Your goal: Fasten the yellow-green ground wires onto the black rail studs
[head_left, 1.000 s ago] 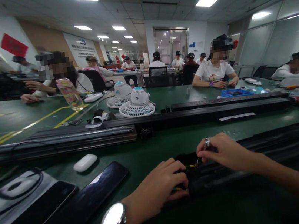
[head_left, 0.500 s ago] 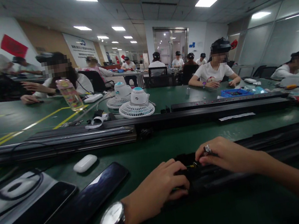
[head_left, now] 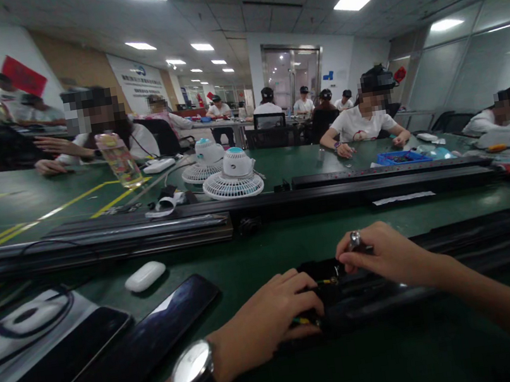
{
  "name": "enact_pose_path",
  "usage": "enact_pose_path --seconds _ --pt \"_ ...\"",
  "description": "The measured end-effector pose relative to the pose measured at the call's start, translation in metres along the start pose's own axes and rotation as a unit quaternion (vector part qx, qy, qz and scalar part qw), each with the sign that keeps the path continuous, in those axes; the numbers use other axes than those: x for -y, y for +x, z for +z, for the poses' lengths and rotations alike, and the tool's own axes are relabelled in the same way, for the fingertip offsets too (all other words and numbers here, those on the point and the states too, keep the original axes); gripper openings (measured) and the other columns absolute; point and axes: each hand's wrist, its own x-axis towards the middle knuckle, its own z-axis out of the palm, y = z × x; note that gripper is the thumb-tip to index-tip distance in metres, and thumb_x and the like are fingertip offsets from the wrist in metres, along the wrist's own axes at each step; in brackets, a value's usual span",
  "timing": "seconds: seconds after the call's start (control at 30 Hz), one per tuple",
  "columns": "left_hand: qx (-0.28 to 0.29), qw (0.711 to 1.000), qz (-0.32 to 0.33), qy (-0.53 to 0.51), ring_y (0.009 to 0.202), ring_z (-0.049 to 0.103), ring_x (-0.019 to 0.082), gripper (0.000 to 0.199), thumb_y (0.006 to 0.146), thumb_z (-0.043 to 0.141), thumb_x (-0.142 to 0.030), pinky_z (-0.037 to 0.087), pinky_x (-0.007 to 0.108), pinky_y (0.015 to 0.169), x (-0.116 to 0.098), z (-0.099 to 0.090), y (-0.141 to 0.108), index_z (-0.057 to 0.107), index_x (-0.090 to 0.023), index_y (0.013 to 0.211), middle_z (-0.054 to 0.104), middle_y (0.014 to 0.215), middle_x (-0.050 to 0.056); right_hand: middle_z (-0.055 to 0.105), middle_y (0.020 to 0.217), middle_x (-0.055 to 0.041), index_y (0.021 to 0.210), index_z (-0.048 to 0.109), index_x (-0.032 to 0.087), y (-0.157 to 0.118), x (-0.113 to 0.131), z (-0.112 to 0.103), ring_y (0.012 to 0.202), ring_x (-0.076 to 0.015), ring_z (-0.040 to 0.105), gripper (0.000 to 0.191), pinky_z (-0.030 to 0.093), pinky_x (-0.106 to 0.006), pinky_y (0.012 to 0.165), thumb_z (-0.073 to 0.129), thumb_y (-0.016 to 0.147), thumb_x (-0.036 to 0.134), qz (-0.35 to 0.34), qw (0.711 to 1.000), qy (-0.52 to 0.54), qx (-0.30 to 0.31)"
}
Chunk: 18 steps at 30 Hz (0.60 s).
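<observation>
My left hand (head_left: pixel 284 308), with a watch (head_left: pixel 193 369) on its wrist, is closed around a thin yellow-and-green wire (head_left: pixel 328 281). A small shiny metal end shows at the wire's tip, and another bit of wire shows below the fingers. My right hand (head_left: pixel 380 255), wearing a ring, pinches thumb and fingers together just right of that tip; whatever is between them is too small to make out. Beneath both hands lies a long black bar (head_left: pixel 469 280) with a dark part at its left end, partly covered by my fingers.
Two phones, one of them a dark phone (head_left: pixel 154 349), and a white earphone case (head_left: pixel 146 276) lie on the left. Long metal profiles (head_left: pixel 194 232) cross the green table. Beyond them stand two white fans (head_left: pixel 233 184), a bottle (head_left: pixel 119 160) and a blue tray (head_left: pixel 403 157). Co-workers sit opposite.
My right hand has lifted slightly and drawn right, away from the wire's tip, which shows more plainly. My left hand has stayed nearly still.
</observation>
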Motion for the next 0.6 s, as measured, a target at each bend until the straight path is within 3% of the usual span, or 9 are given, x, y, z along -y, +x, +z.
enact_pose_path --seconds 0.27,0.6 --pt "0.003 1.000 -0.009 0.006 0.109 0.057 0.021 0.007 0.093 0.070 -0.023 0.047 0.035 0.092 0.0007 0.0021 0.0003 0.067 -0.022 0.098 0.061 0.118 0.004 0.074 0.077 0.0010 0.096 0.074 0.020 0.0014 0.0013 0.0072 0.071 -0.0143 0.069 0.016 0.047 -0.026 0.066 0.060 0.100 0.027 -0.017 0.999 -0.048 -0.001" --pt "0.033 0.999 0.007 0.003 0.110 0.056 0.021 0.012 0.095 0.067 -0.021 0.045 0.037 0.097 0.0002 -0.0052 0.0002 0.071 -0.028 0.104 0.059 0.122 0.003 0.075 0.096 -0.0025 0.107 0.072 0.020 -0.0026 0.0038 -0.0026 0.085 -0.0167 0.069 0.020 0.048 -0.028 0.078 0.054 0.102 0.022 -0.072 0.994 -0.074 0.036"
